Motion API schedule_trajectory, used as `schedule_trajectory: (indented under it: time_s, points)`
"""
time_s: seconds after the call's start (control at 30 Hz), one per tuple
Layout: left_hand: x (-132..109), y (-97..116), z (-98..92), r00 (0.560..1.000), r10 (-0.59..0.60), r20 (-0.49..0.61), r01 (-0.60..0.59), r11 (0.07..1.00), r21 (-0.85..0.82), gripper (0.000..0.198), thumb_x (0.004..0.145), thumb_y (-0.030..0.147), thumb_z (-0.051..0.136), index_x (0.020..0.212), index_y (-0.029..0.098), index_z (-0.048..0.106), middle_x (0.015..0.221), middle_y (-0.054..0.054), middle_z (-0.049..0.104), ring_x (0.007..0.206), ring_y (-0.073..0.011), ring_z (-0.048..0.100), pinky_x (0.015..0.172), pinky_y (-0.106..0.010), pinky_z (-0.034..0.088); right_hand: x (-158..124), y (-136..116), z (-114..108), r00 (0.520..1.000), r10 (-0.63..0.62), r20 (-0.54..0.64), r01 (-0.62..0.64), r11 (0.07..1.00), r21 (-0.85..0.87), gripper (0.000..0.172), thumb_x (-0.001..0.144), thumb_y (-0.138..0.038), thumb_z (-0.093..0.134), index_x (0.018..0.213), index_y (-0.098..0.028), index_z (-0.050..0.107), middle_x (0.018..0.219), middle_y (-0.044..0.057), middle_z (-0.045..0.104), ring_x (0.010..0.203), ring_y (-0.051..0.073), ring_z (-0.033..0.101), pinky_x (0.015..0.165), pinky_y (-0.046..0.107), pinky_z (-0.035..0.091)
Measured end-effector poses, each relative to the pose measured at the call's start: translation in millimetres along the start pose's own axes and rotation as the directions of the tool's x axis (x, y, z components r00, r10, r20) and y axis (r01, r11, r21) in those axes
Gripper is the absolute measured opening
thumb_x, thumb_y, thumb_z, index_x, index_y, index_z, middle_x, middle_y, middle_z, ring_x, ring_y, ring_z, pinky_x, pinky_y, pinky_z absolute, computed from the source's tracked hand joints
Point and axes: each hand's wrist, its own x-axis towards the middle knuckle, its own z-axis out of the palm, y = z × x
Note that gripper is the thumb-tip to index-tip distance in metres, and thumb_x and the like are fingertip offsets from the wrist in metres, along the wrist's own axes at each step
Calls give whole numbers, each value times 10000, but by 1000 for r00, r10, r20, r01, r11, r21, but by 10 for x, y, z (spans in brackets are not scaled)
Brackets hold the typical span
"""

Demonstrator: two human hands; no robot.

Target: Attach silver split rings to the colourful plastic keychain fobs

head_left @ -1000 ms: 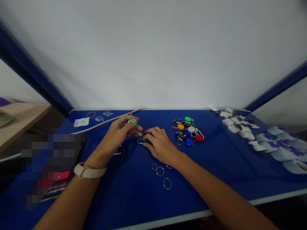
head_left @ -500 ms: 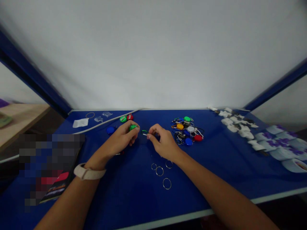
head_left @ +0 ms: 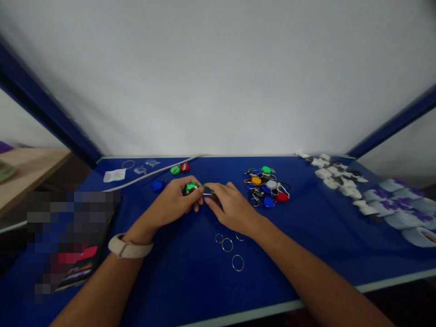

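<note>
My left hand [head_left: 173, 204] pinches a round green key tag [head_left: 190, 187] just above the blue table [head_left: 190, 281]. My right hand [head_left: 231, 206] is closed on a small green carabiner clip [head_left: 206, 188], its tip touching the tag. Both hands meet at the middle of the table. A pale band sits on my left wrist [head_left: 131, 249].
Several loose metal rings [head_left: 227, 244] lie near my right forearm. A heap of coloured tags and clips [head_left: 266, 186] sits to the right. Blue [head_left: 157, 185], green [head_left: 175, 170] and red [head_left: 185, 167] tags lie at the back left, beside a white cable [head_left: 143, 177]. White and purple items [head_left: 381, 195] line the right edge.
My right hand picked the green clip off the table and brought it to the tag. My left hand drew the tag nearer, uncovering loose tags behind it.
</note>
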Motion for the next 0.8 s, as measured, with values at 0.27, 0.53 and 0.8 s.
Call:
schedule_trajectory:
  time_s: [0.27, 0.53, 0.8]
  points:
    - [25, -35, 30, 998, -13, 70, 10, 999, 37, 198, 940, 337, 557, 840, 167, 563, 661, 16, 631, 521, -94, 544, 504, -209, 411, 2, 2, -6, 981, 22, 195, 54, 925, -375, 280, 1066, -306, 334, 1011, -126, 541, 849, 91, 719, 758, 224, 676, 794, 368, 378]
    - [0, -107, 2, 998, 6, 68, -20, 977, 211, 222, 963, 398, 502, 935, 181, 540, 632, 51, 517, 543, -112, 475, 538, -245, 381, 5, -78, -73, 950, 128, 285, 18, 889, -457, 303, 1066, -302, 250, 1047, -126, 497, 826, 107, 721, 707, 234, 678, 798, 377, 403]
    - [-38, -109, 22, 992, 16, 122, -39, 981, 191, 216, 1020, 392, 356, 990, 205, 461, 696, 47, 481, 598, -131, 451, 593, -282, 393, 38, -41, -112, 921, 330, 207, -258, 914, -313, 286, 1062, -312, 233, 1060, -150, 469, 816, 99, 708, 674, 229, 656, 579, 328, 283]
